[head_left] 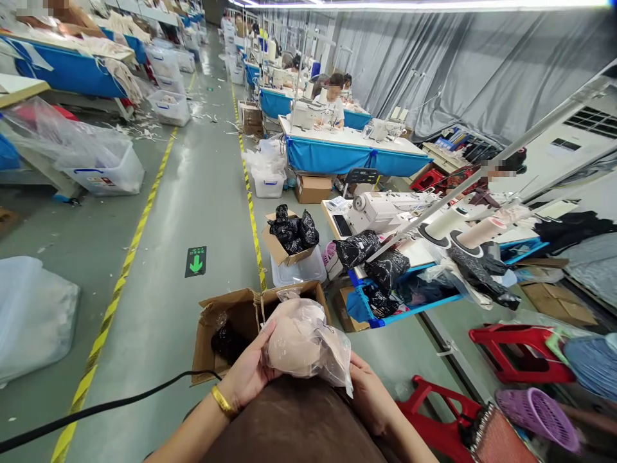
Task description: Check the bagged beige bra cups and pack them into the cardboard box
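A clear plastic bag (pixel 306 341) with beige, cup-shaped pieces inside is held up just above my lap. My left hand (pixel 250 366) grips its left side, thumb on top and fingers partly under it. On the other side my right hand (pixel 364 386) has hold of the bag's lower right edge, fingers partly hidden behind the plastic. Just beyond the bag stand two open cardboard boxes. The left box (pixel 205 331) has a black plastic bundle (pixel 229 341) in it. Most of the right box (pixel 315 290) is hidden behind the bag.
Ahead, a cardboard box (pixel 289 258) of black bags rests on a clear plastic bin (pixel 299 273). To the right is a sewing table with a sewing machine (pixel 385 211) and thread cones. Red stools (pixel 434 402) stand at lower right. A black cable (pixel 120 400) crosses at left. Several people sit at distant tables.
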Tool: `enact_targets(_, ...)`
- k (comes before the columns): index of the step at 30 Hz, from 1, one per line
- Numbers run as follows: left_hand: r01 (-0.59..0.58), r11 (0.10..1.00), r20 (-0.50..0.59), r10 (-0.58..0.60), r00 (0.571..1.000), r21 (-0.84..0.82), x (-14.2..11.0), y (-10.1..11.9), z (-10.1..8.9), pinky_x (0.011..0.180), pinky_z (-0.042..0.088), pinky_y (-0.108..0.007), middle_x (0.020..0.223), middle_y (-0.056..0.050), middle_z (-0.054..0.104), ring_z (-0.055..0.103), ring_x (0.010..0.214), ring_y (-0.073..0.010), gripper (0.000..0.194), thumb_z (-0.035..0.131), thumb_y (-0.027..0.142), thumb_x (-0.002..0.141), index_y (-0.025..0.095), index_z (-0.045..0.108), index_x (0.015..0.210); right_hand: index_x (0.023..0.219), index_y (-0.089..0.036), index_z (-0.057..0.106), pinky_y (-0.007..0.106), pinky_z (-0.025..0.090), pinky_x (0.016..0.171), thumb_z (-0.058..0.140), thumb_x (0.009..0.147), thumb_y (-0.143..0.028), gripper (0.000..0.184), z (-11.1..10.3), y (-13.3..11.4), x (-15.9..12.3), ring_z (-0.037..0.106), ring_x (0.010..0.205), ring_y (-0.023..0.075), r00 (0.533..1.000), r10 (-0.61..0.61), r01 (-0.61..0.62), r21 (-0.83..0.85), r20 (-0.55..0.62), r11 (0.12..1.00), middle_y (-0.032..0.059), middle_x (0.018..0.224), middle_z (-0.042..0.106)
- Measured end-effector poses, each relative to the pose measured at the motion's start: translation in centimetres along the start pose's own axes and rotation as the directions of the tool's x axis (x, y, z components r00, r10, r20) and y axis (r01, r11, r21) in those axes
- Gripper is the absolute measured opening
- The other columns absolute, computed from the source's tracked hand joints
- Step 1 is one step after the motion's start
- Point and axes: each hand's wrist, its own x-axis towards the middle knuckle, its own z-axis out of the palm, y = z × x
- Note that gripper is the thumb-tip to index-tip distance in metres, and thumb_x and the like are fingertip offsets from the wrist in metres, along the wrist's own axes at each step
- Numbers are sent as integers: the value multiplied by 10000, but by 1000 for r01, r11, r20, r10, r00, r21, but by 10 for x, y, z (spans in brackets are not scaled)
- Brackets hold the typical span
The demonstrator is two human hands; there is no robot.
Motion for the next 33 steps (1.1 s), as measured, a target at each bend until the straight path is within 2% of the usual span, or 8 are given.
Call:
enact_targets(7,-29,995,-1,29,1000,100,-10,0,5,531,607,-282,945,-102,794,689,618,-160,406,600,383,1001,134,628,1321,1332,-258,701,457,468,1082,928,699,-319,675,-1,9,2,651,1202,332,996,30,-24,74,-85,997,84,1283,717)
enact_targets(12,-21,996,-34,24,999,82,-11,2,6,473,582,-267,818,-28,777,673,558,-155,404,603,342,1005,167,589,1368,1345,-240,684,410,486,1028,903,738,-353,655,-1,11,5,679,1113,298,995,17,-14,38,-96,999,85,1276,717)
enact_targets(15,-6,999,-48,8,999,45,-10,3,5,442,554,-243,705,16,727,648,517,-140,336,616,322,999,156,627,1290,1308,-236,698,406,510,983,848,777,-479,603,-2,9,4,678,1084,303,996,26,-25,23,-87,999,86,1284,710)
enact_targets(19,-3,1000,-70,5,998,18,-7,6,2,447,549,-230,690,19,715,619,486,-121,265,640,329,984,168,662,1193,1224,-256,714,435,494,1028,758,769,-741,666,-1,13,0,616,1213,341,1000,-4,4,2,16,1000,100,1329,677)
enact_targets(23,1,1000,-98,1,995,22,-3,8,1,479,576,-248,728,4,737,650,516,-140,337,639,339,983,191,640,1286,1365,-311,612,437,457,1066,896,722,-545,740,-1,24,2,598,1257,326,993,-108,107,18,37,994,94,1373,638)
enact_targets(28,-4,1000,-95,5,995,11,0,10,1,486,590,-250,707,-6,731,656,521,-142,321,622,340,991,150,655,1247,1358,-278,598,447,438,1090,858,774,-448,661,-8,24,5,600,1257,321,995,-66,65,26,78,998,98,1345,647)
enact_targets(31,-7,1000,-84,8,996,14,0,10,2,486,595,-255,712,-4,727,647,519,-135,290,634,350,981,150,674,1188,1422,-288,535,454,422,1111,891,751,-397,768,-8,20,7,573,1294,323,983,-81,91,-54,166,994,98,1408,605)
enact_targets(33,-11,1000,-92,12,996,21,0,9,4,497,601,-257,744,-6,739,655,536,-134,281,635,353,980,161,673,1182,1454,-301,497,450,400,1136,915,750,-408,826,-5,20,11,548,1325,314,981,-117,144,-178,156,973,92,1441,582)
